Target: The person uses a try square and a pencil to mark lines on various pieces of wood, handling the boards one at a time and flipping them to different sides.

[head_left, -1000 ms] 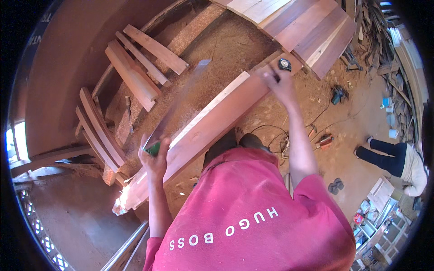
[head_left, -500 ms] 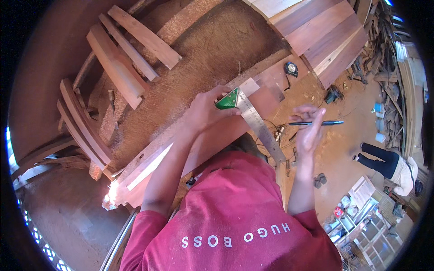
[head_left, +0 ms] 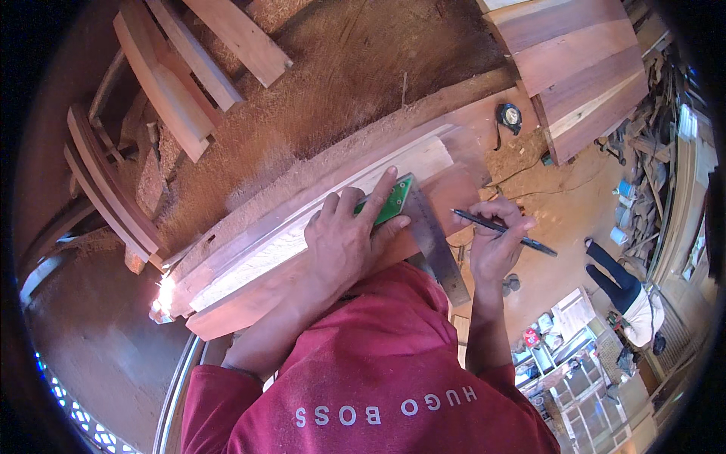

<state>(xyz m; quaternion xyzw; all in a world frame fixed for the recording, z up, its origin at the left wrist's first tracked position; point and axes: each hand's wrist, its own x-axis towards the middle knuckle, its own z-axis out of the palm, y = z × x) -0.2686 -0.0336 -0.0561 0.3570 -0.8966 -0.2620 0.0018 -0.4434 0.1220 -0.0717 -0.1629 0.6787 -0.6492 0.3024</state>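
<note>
My left hand (head_left: 344, 238) is closed over the green handle of a try square (head_left: 393, 200), pressing it against a long plank (head_left: 249, 265). Its metal blade slants across the plank's reddish side and past the near edge. Between the fingers of my right hand (head_left: 493, 246) is a dark pen (head_left: 522, 239), its tip pointing left just beside the blade. Whether the tip touches the wood, I cannot tell. The plank's upper face is pale and brightly lit, and my left forearm covers part of its near side.
A tape measure (head_left: 509, 118) lies on the bench beyond the plank's right end. Joined boards (head_left: 578, 60) stand at the far right, and cut lengths of wood (head_left: 162, 72) at the far left. Another person (head_left: 631, 299) bends over at the right, near a wooden frame (head_left: 586, 405).
My right hand has brought the pen from farther right in to the blade, angling it. My left hand has shifted its hold, a finger now stretched along the handle. The whole view has shifted slightly.
</note>
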